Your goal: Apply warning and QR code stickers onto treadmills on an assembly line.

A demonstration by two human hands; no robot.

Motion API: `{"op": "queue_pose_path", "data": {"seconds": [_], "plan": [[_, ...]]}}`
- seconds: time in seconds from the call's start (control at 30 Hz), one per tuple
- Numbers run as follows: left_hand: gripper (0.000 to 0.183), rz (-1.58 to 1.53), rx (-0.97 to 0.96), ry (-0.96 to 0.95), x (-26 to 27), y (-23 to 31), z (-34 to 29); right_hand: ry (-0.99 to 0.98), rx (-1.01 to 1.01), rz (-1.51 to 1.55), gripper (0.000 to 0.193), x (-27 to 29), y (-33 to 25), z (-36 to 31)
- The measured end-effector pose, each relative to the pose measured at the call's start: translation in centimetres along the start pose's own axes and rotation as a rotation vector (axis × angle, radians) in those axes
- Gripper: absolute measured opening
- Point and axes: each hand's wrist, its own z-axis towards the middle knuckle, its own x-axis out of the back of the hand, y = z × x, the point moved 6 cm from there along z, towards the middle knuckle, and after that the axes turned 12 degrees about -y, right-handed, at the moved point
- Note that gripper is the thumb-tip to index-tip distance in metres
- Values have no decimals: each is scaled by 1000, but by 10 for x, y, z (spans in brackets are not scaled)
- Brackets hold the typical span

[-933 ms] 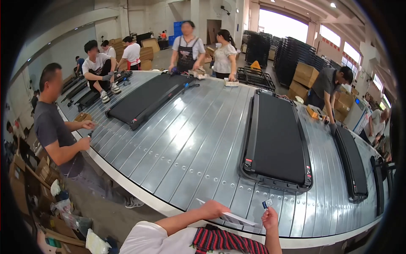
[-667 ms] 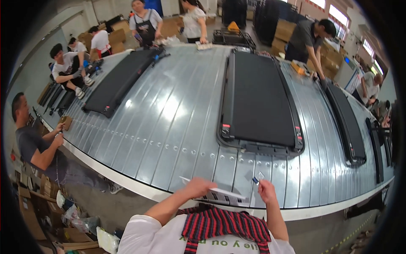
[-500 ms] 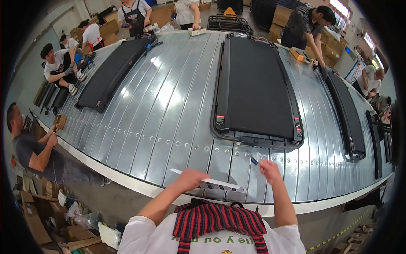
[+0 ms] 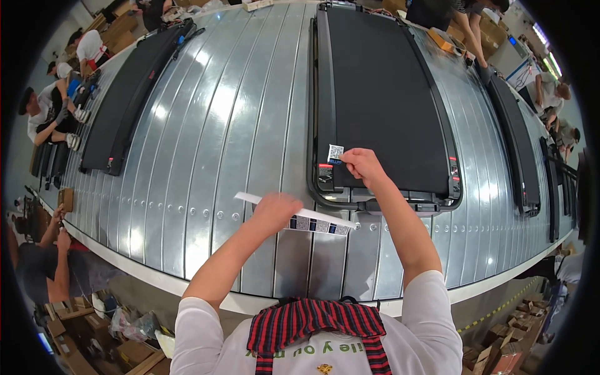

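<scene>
My right hand (image 4: 364, 165) pinches a small QR-code sticker (image 4: 335, 152) by its right edge. The sticker is over the near left corner of a black treadmill deck (image 4: 387, 94), just above a red and black label (image 4: 325, 175). Whether it touches the deck, I cannot tell. Closer to me, my left hand (image 4: 275, 212) grips a white sheet of stickers (image 4: 319, 224), with a row of printed codes along its lower edge. The deck lies flat, its black belt framed by a dark tube.
The decks rest on a metal-slatted conveyor (image 4: 262, 125) with a white edge. Another deck (image 4: 140, 94) lies to the left, a third (image 4: 509, 144) to the right. Several people work around it, one at the near left holding a small cardboard box (image 4: 65, 199). Cartons (image 4: 134, 353) crowd the floor.
My right hand has moved forward with the sticker, from the conveyor's near side to the deck's near left corner. My left hand has moved slightly forward with the sheet. The view has shifted.
</scene>
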Motion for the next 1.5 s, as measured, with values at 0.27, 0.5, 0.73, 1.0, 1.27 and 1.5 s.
{"op": "queue_pose_path", "data": {"seconds": [0.27,0.5,0.73,1.0,1.27,1.5], "plan": [[14,-28,-72,46,11,-23,46,-22,-92,2,10,-3,13,39],[15,-67,-104,44,7,-30,62,-29,-166,-68,11,-6,11,46],[16,-79,-116,0,9,-30,68,1,-174,-105,10,-6,11,46],[15,-84,-145,29,9,-31,68,65,-133,-109,10,-6,12,44],[16,-78,-162,26,17,-31,71,82,-115,-99,11,-7,11,41],[19,-60,-165,-26,17,-32,74,79,-109,-95,12,-6,13,44]]}}
